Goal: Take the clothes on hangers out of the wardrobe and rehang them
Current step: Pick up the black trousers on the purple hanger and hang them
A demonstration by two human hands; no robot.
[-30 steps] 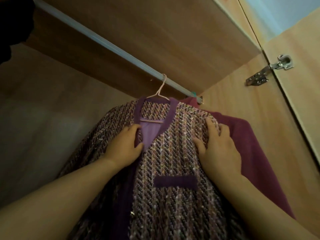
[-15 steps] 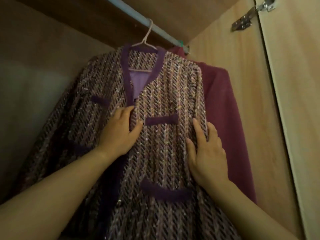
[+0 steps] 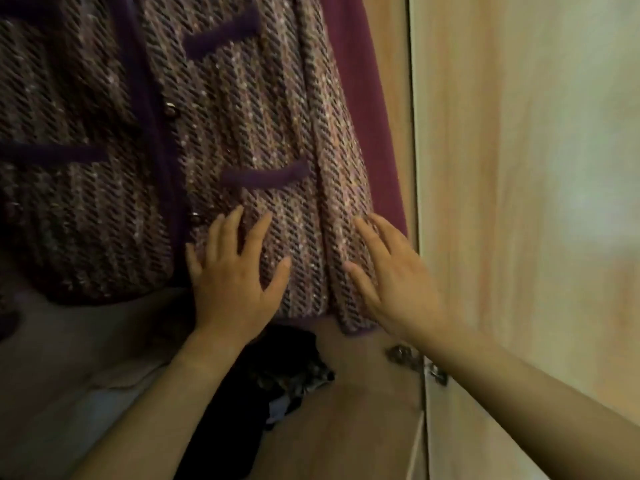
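Your left hand (image 3: 235, 285) and right hand (image 3: 391, 282) press flat on the tweed jacket (image 3: 242, 116) near its hem, each grip wide, holding nothing; a maroon garment (image 3: 363, 98) hangs behind.

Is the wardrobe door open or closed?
Open. The door stands swung out on the right with its hinge showing, and the tweed jacket inside is in plain view.

I'm looking over the tweed jacket (image 3: 225, 116) and the wardrobe door (image 3: 519, 168): no lettering, label or number I can read.
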